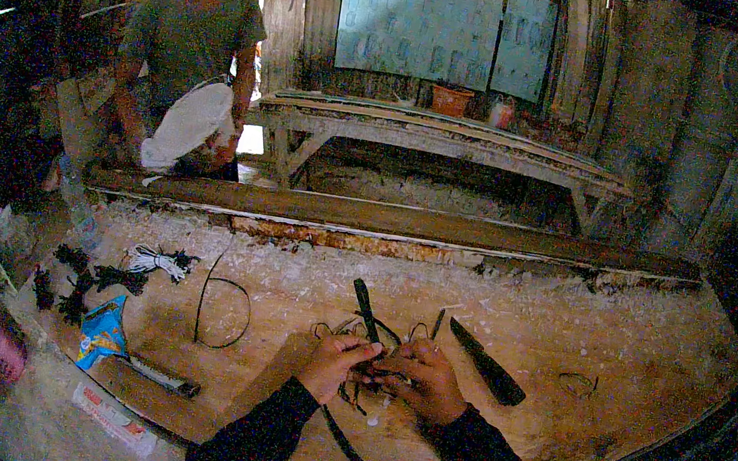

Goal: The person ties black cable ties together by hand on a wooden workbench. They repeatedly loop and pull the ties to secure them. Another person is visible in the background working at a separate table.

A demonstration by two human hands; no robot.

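Observation:
Over the near middle of the wooden table, my left hand (334,367) is closed with thumb and fingers pinched on a long black strip (363,300). The strip's upper end points away from me, and a dark length trails below toward the table's near edge. Close against it, my right hand (424,379) has its fingers bent together at the same spot; what they pinch is too small and dark to make out. Thin dark cords (419,331) curl around both hands. Right of my right hand lies a dark, flat, tapered piece (485,363).
Left on the table (285,265) lie black cord bundles (118,280), a white cord bundle (159,263), a thin cord loop (218,344), a blue packet (105,333) and a dark stick (161,377). Across the table stands a person (195,35) holding a white object (191,127). A bench (444,134) stands behind.

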